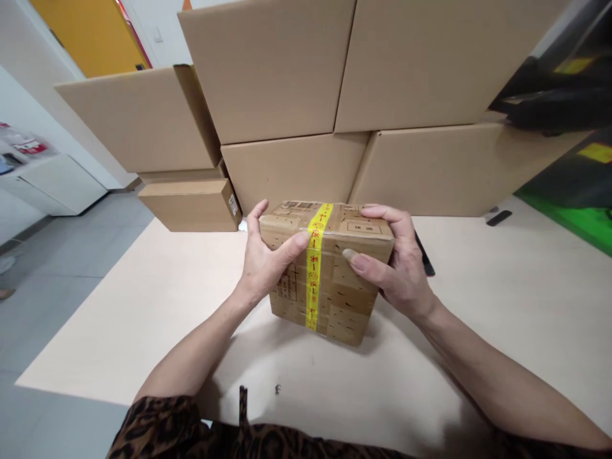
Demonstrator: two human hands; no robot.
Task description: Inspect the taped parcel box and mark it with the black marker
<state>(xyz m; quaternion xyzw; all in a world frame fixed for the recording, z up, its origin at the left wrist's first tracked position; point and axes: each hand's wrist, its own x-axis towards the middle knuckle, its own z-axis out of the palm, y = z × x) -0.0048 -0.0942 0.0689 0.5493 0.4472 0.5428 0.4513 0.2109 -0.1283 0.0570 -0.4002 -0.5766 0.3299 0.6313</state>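
Note:
Between my two hands, over the pale table, is a small cardboard box (342, 287) with a strip of yellow tape (313, 274) printed in red running over its top and front. My left hand (265, 255) grips its left side, thumb lying on the front near the tape and fingers at the left edge. On the right side, my right hand (399, 261) clasps the box with the thumb against the front and fingers over the top. The box is tilted, and its underside and back are hidden.
Large cardboard boxes (282, 70) are stacked along the table's back. A smaller flat box (191, 201) with a printed code stands at back left. A dark flat object (425, 258) lies behind my right hand, and a small black piece (498, 218) lies farther right. The table's (119, 306) left edge shows.

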